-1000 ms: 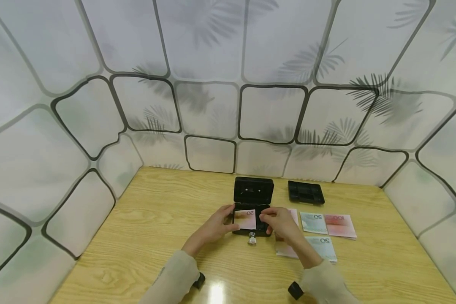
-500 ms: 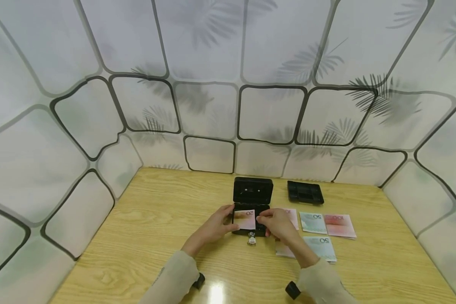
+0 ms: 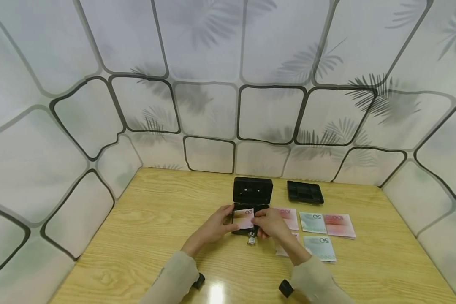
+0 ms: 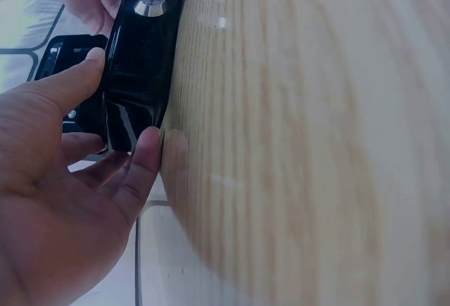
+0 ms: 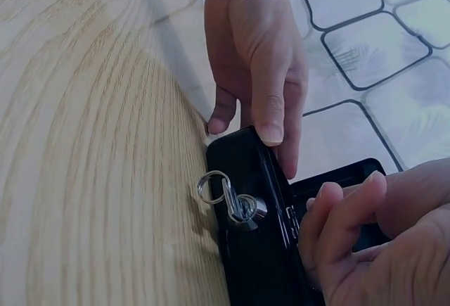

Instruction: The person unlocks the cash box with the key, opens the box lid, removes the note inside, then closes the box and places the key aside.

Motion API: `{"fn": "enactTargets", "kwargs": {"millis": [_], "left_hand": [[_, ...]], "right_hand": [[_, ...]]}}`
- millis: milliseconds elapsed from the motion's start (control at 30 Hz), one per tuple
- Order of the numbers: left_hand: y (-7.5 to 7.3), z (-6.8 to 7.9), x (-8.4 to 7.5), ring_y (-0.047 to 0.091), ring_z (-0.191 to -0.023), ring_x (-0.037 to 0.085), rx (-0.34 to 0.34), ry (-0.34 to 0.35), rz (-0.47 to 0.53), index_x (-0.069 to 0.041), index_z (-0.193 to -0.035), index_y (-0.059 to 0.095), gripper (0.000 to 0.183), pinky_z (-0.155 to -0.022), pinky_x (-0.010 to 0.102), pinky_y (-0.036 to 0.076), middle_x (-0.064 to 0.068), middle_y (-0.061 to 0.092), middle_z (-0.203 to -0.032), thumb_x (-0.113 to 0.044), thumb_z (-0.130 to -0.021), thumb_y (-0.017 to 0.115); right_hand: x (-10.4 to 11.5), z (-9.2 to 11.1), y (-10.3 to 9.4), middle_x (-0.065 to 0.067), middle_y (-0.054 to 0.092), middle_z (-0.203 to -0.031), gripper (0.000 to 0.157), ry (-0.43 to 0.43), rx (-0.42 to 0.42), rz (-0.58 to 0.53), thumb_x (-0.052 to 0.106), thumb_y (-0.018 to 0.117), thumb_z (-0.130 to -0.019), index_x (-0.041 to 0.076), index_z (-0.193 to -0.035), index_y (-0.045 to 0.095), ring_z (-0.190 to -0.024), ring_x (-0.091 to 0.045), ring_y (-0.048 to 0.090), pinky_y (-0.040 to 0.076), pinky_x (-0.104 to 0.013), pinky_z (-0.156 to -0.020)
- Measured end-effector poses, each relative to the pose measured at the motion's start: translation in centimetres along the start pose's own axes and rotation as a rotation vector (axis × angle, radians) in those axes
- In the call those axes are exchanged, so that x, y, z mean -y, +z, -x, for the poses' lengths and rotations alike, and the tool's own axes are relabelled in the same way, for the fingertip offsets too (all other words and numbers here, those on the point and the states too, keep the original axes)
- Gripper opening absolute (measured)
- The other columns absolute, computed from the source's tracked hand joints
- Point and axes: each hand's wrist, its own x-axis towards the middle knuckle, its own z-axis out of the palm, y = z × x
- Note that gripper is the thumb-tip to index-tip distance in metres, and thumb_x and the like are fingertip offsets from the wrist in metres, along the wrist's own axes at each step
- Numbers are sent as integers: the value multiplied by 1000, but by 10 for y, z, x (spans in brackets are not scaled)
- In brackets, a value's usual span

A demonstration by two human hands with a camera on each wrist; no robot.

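Note:
A small black cash box (image 3: 240, 232) stands on the wooden table with its lid (image 3: 253, 192) raised. Inside lies a stack of pinkish 20 banknotes (image 3: 243, 218). My left hand (image 3: 214, 226) grips the left end of the box, its thumb on the front rim and its fingers along the side, as the left wrist view shows. With curled fingers, my right hand (image 3: 273, 223) pinches the right edge of the 20 banknotes. A key with a ring (image 5: 232, 197) sits in the front lock. In the right wrist view the banknotes are hidden.
A black compartment tray (image 3: 305, 193) lies behind to the right. Right of the box are pink 100 banknotes (image 3: 289, 218), green 50 banknotes (image 3: 313, 223), more 100 banknotes (image 3: 339, 226) and more 50 banknotes (image 3: 320, 248). The right forearm partly covers another pinkish stack (image 3: 282, 250).
My right hand has moved left and slightly toward me, up to the edge of the 20 banknotes, which have shifted and turned slightly. The left hand keeps its place on the box.

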Motion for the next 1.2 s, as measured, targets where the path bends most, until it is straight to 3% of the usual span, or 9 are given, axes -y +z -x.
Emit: {"fn": "enactTargets", "kwargs": {"millis": [233, 400, 567, 833, 1200], "left_hand": [[0, 0, 1, 29, -149, 43, -1, 0, 4, 1, -161, 29, 76, -118, 58, 29, 25, 28, -164, -23, -101, 70], [0, 0, 1, 31, -149, 43, 2, 2, -21, 0, -161, 29, 77, -117, 58, 30, 24, 28, -164, -24, -101, 70], [0, 0, 1, 31, -148, 44, 1, 9, -30, 2, -161, 30, 77, -117, 59, 31, 25, 29, -163, -25, -101, 71], [-1, 0, -1, 33, -147, 43, -4, 19, -33, 4, -160, 31, 75, -117, 57, 32, 26, 31, -162, -22, -101, 70], [-1, 0, -1, 34, -147, 44, -10, 12, -24, 3, -160, 31, 77, -117, 57, 32, 27, 32, -161, -25, -100, 72]], "right_hand": [[2, -7, 5, -6, 57, -52, 30, 4, 17, 17, 4, 64, -99, -14, -124, 66, -39, -9, 47, 42, -21, -40], [3, -13, 7, -2, 54, -48, 15, -24, 40, 65, 4, 65, -99, -6, -99, 76, -38, -8, 44, 38, -20, -39], [2, -17, 10, 1, 50, -45, 23, -39, 40, 79, 2, 64, -98, -1, -76, 70, -36, -6, 42, 34, -19, -38], [2, -15, 13, -1, 47, -45, 21, -40, 3, 6, -1, 64, -96, -5, -76, 67, -37, -8, 43, 30, -19, -38], [8, -4, 2, -4, 50, -50, 20, -67, -40, 44, 3, 64, -98, 0, -78, 65, -43, -13, 48, 30, -22, -41]]}}
